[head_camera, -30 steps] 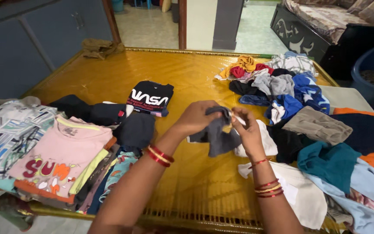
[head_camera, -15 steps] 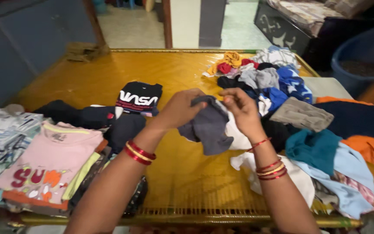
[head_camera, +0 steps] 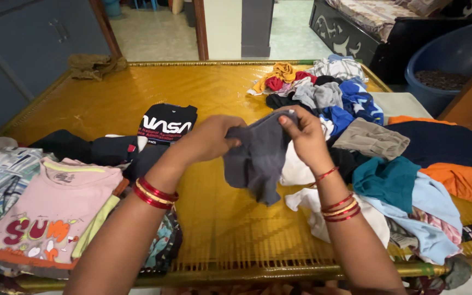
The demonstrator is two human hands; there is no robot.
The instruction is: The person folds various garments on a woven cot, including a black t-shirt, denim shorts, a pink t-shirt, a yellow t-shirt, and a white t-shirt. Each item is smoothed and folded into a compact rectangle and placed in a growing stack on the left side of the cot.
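A small dark grey garment (head_camera: 258, 158) is held up at the centre of the frame, above the woven golden-yellow bed surface (head_camera: 137, 93), its lower part hanging loose. Its upper left edge is pinched by the left hand (head_camera: 214, 136), whose fingers are closed on the cloth, and its upper right corner is gripped between thumb and fingers of the right hand (head_camera: 304, 136). Red and gold bangles (head_camera: 157, 193) are worn on both wrists. Just behind the garment, towards the right, a white cloth (head_camera: 296, 169) is seen lying on the surface. At the right of the frame an unsorted heap of clothes (head_camera: 411, 164) is spread, with teal, light blue, orange, navy and grey pieces among them. At the upper middle a second small heap (head_camera: 312, 82) is found, with yellow, red and blue pieces. To the left of centre a folded black shirt with white lettering (head_camera: 167, 123) is laid, and at the lower left a folded pink shirt (head_camera: 55, 207) tops a stack. A blue tub (head_camera: 454, 60) stands at the upper right.
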